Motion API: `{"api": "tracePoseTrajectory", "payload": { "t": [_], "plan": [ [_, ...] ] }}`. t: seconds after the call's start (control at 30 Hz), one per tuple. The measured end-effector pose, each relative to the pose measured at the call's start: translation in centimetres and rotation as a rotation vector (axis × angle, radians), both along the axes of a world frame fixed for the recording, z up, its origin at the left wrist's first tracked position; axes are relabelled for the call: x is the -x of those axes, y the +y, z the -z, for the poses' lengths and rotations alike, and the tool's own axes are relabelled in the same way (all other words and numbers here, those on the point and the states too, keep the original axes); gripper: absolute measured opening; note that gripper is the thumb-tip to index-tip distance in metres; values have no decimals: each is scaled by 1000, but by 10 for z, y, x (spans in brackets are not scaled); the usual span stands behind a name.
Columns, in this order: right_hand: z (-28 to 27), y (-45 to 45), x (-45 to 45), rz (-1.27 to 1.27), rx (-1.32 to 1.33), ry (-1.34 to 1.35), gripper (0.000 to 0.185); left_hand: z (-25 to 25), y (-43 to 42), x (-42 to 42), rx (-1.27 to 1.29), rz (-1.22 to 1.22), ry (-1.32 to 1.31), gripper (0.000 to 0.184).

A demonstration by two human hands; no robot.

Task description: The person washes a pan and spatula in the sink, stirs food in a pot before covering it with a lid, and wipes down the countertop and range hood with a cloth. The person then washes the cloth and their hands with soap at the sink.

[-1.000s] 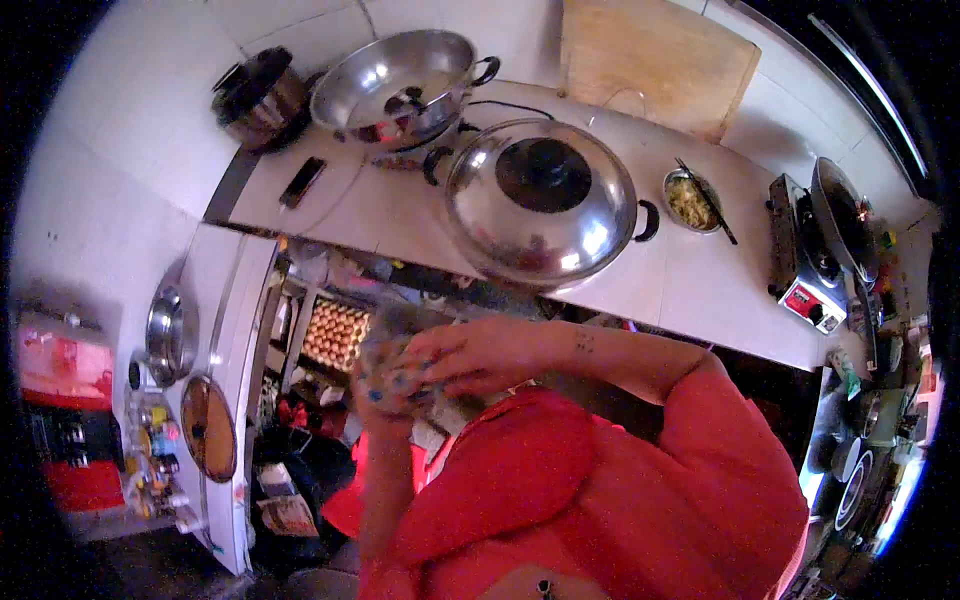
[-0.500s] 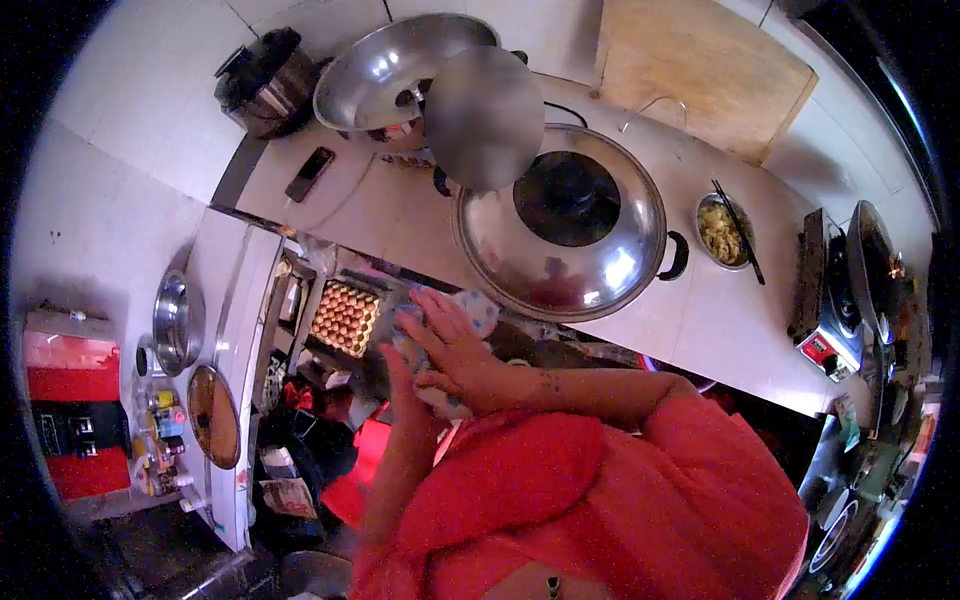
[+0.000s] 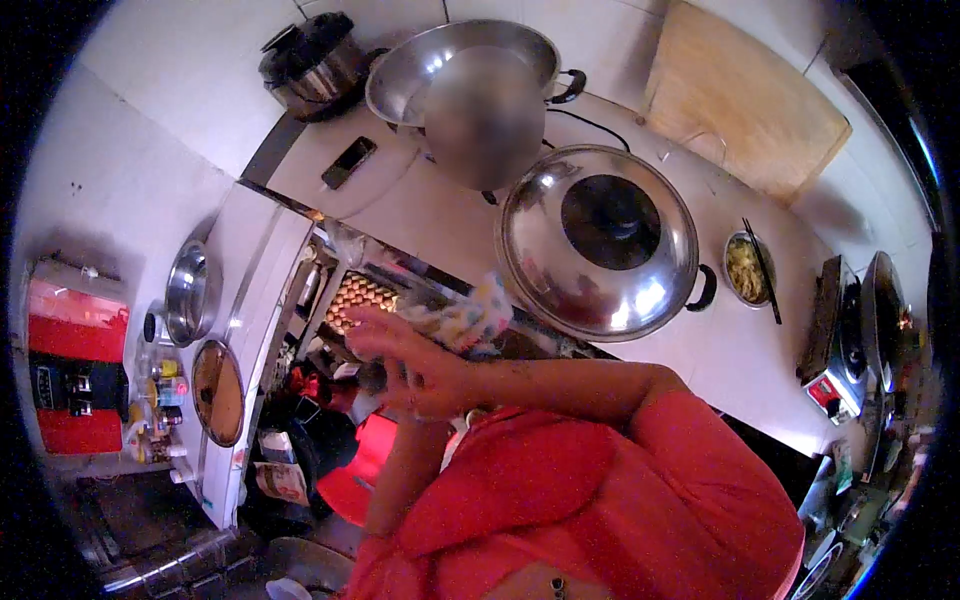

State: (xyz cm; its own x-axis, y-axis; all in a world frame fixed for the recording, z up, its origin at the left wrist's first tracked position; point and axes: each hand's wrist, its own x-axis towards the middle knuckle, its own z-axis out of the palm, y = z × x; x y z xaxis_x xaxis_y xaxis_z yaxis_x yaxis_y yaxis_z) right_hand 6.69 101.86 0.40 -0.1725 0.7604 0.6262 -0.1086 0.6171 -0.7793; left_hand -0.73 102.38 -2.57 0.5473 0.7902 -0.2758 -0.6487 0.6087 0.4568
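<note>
My right hand (image 3: 425, 372) reaches in from the right at the counter's front edge, blurred, with its fingers apart and slightly bent. Just beyond it hangs a white cloth with coloured spots (image 3: 480, 315), bunched and smeared by motion; whether a finger grips it is unclear. My left forearm (image 3: 405, 475) rises from below, and the left hand's fingers are mostly hidden behind the right hand. A small dark patch shows between the fingers, too blurred to name. Past the fingertips lies a tray of eggs (image 3: 362, 297) in the open space below the counter.
On the counter (image 3: 420, 225) stand a large lidded wok (image 3: 540, 235), a steel pan (image 3: 400, 85), a phone (image 3: 350, 162) and a bowl of food with chopsticks (image 3: 742, 275). A gas stove (image 3: 835, 385) is at right. A round glass lid (image 3: 212, 395) leans at left.
The view has shifted, so the counter items appear further right. My right hand has moved off the cloth, which now lies beyond it, and its fingers have gone from flat to bent.
</note>
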Motion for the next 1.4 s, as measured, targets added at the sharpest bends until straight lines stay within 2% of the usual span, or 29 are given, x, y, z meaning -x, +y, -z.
{"api": "tracePoseTrajectory", "payload": {
  "t": [0.07, 0.1, 0.2, 0.23, 0.27, 0.33, 0.4, 0.47, 0.5, 0.6, 0.73, 0.77, 0.87, 0.9, 1.0, 1.03, 1.13, 1.17, 1.2, 1.3, 1.4],
  "plan": [
    [3, -5, -7, 59, -248, -359, 59, 15, -1, 9, 13, 108, -11, 76],
    [5, -3, -13, -6, -347, -408, 56, 23, 0, 14, 16, 151, -20, 76],
    [-6, -18, -43, -72, -191, -443, 55, 39, 6, 20, -8, 142, 23, 75],
    [-18, -25, -61, -57, -85, -559, 47, 38, 10, 20, -13, 100, 81, 75],
    [-27, -33, -82, -42, 22, -677, 39, 14, 11, 11, -12, 24, 206, 75],
    [-23, -44, -119, 325, 22, -798, 32, -29, 12, -2, 0, -117, 469, 74],
    [-21, -46, -161, 692, 82, -1039, 26, -25, 16, 7, 27, -31, 420, 73],
    [-15, -53, -199, 1043, -79, -1060, 27, -17, 20, 5, 22, 16, 389, 72],
    [-15, -57, -211, 1055, -32, -1007, 29, -24, 16, -4, 52, -24, 410, 70],
    [-29, -45, -232, 1060, 14, -897, 39, 20, 24, -7, 63, 165, 326, 67],
    [-66, 36, -217, 1002, 0, -937, 53, -4, 19, -36, 110, 281, 525, 65],
    [-63, 62, -221, 957, -18, -1029, 52, 17, 22, -35, 136, 303, 279, 50],
    [-54, 118, -225, 780, 91, -1315, 46, 46, 29, -48, -154, 251, 640, 33],
    [-51, 131, -226, 709, 160, -1412, 43, 55, 36, -53, -150, 283, 649, 30],
    [-22, 168, -248, 751, 65, -1530, 34, 39, 37, -82, -216, 493, 933, 24],
    [-23, 168, -256, 779, 66, -1459, 31, 88, 45, -80, -238, 605, 691, 28],
    [-38, 161, -278, 883, 121, -1300, 25, 98, 39, -102, -642, 480, 921, 28],
    [-47, 158, -285, 929, 178, -1295, 25, 87, 35, -106, -580, 435, 923, 34],
    [-52, 155, -291, 975, 238, -1289, 24, 90, 36, -109, -562, 439, 905, 33],
    [-58, 155, -321, 1030, 254, -879, 24, 90, 38, -117, -522, 457, 898, 30],
    [-52, 164, -345, 909, 598, -369, 26, 61, 32, -134, -573, 467, 1012, 29]
  ]
}}
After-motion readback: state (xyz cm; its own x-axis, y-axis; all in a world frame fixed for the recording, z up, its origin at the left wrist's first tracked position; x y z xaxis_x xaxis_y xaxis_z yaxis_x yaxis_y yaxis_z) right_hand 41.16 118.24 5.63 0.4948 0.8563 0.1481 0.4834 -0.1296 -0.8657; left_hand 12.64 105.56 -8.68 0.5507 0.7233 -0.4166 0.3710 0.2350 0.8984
